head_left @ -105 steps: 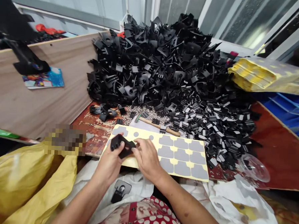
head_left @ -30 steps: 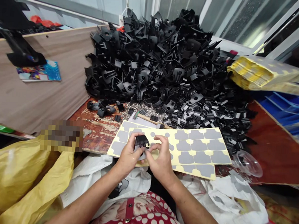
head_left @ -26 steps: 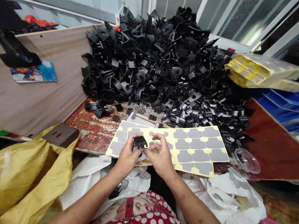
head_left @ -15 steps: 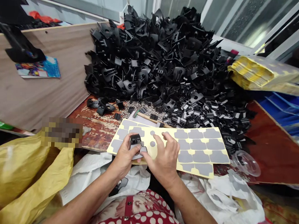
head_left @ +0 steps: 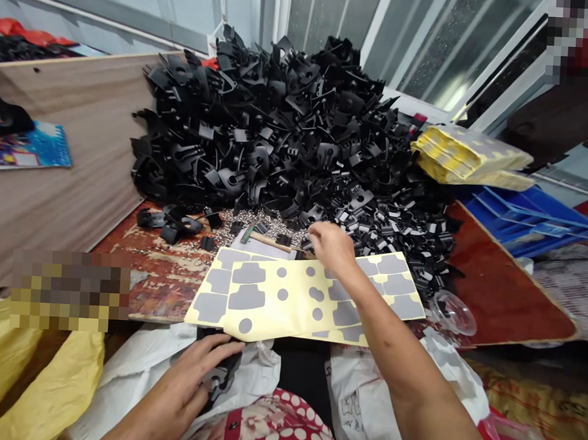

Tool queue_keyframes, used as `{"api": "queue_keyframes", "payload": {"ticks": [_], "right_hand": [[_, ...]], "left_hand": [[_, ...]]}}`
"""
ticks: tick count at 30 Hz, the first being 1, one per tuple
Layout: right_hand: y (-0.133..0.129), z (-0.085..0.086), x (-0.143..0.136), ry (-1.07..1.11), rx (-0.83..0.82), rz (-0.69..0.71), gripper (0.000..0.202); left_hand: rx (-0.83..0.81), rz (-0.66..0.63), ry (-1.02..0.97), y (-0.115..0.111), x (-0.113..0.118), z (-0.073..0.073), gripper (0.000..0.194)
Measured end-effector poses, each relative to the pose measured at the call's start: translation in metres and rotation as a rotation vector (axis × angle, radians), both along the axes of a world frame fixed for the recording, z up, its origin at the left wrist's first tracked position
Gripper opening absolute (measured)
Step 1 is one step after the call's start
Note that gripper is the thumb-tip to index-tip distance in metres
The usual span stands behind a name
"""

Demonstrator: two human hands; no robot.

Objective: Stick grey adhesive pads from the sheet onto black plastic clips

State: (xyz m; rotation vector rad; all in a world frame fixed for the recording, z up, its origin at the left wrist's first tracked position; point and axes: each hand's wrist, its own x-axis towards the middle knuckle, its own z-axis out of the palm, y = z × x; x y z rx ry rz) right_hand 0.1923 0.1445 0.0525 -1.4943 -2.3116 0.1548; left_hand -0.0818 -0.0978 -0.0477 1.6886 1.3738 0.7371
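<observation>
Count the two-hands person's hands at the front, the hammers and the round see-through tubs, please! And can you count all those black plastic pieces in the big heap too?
Hands: 2 (left hand, right hand)
Hammer: 1
See-through tub: 1
Total: 4, leaving out the black plastic pieces, which overlap too much to count

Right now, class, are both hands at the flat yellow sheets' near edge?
No: the left hand is there, but the right hand is over the far edge of those sheets.
</observation>
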Motion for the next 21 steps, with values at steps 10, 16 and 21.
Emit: {"api": "queue_keyframes", "payload": {"ticks": [10, 16, 21], "right_hand": [[0.071, -0.024, 0.005, -0.236, 0.115, -0.212, 0.027], [-0.05, -0.042, -0.006, 0.109, 0.425, 0.39, 0.039], [-0.126, -0.068, -0.04, 0.315, 0.292, 0.558, 0.04]], "left_hand": [[-0.219, -0.006, -0.208, 0.012, 0.022, 0.034, 0.034], [-0.542, 0.262, -0.99, 0.053, 0.035, 0.067, 0.074], [-0.462, 0.45, -0.976, 0.097, 0.034, 0.075, 0.066]]}}
